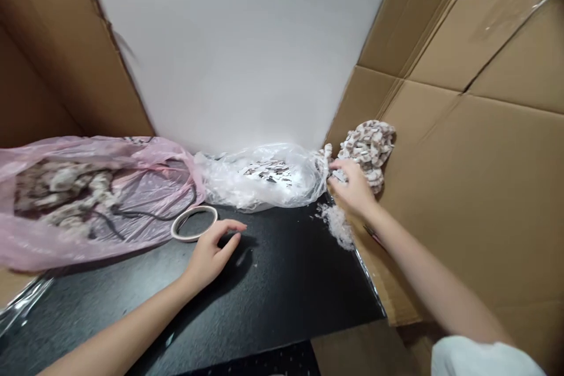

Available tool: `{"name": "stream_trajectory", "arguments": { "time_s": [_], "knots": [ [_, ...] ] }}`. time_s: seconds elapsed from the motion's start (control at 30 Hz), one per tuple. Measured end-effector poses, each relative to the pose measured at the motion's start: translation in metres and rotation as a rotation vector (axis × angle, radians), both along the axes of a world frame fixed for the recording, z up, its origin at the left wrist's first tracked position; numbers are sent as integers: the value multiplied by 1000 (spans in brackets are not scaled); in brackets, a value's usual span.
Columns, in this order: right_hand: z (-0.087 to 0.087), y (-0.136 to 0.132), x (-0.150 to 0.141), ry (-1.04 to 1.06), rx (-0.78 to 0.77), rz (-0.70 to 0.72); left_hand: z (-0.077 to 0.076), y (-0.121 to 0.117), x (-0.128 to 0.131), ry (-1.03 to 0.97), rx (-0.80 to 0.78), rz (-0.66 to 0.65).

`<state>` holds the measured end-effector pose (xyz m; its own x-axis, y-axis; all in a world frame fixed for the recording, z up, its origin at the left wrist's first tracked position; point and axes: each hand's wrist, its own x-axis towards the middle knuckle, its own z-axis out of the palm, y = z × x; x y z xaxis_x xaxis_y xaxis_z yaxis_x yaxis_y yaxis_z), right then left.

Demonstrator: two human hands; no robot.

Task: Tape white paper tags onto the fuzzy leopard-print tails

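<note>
My left hand rests on the black tabletop with its fingers spread loosely, holding nothing, just right of a roll of tape. My right hand reaches to the far right edge of the table and its fingers close on a bunch of small brown-and-white pieces heaped against the cardboard. A clear plastic bag with more such pieces lies just left of that hand. A small tuft of white fluff lies below the right wrist.
A pink plastic bag holding more pieces and a dark cord lies at the left. Flattened cardboard leans at the right and another sheet at the left. A white wall stands behind.
</note>
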<state>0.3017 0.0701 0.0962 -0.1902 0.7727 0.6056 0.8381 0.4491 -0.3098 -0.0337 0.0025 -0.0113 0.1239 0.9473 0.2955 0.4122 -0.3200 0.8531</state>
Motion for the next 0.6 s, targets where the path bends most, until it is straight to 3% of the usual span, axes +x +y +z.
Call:
{"name": "stream_trajectory", "arguments": {
  "time_s": [0.13, 0.2, 0.23, 0.3, 0.37, 0.43, 0.53, 0.6],
  "knots": [
    [-61, -86, -93, -255, -439, 494, -3, 2, -2, -8, -11, 49],
    [-83, -112, -117, -358, -535, 707, -6, 2, -2, -2, 0, 48],
    [-90, -118, -121, -385, -567, 744, -7, 2, -3, 3, 7, 47],
    [-98, -118, -109, -402, -607, 635, -9, 3, -4, 4, 24, 45],
    [-99, -112, -80, -382, -597, 296, -3, 3, -5, -14, 55, 41],
    [-96, -109, -46, -353, -515, -71, 14, -1, -5, -70, 110, 30],
    [-89, -115, -16, -282, -321, -154, 58, -29, -11, -196, 234, -62],
    [-87, -121, -18, -196, -252, -92, 83, -61, -21, -118, 271, -275]
  ]
}}
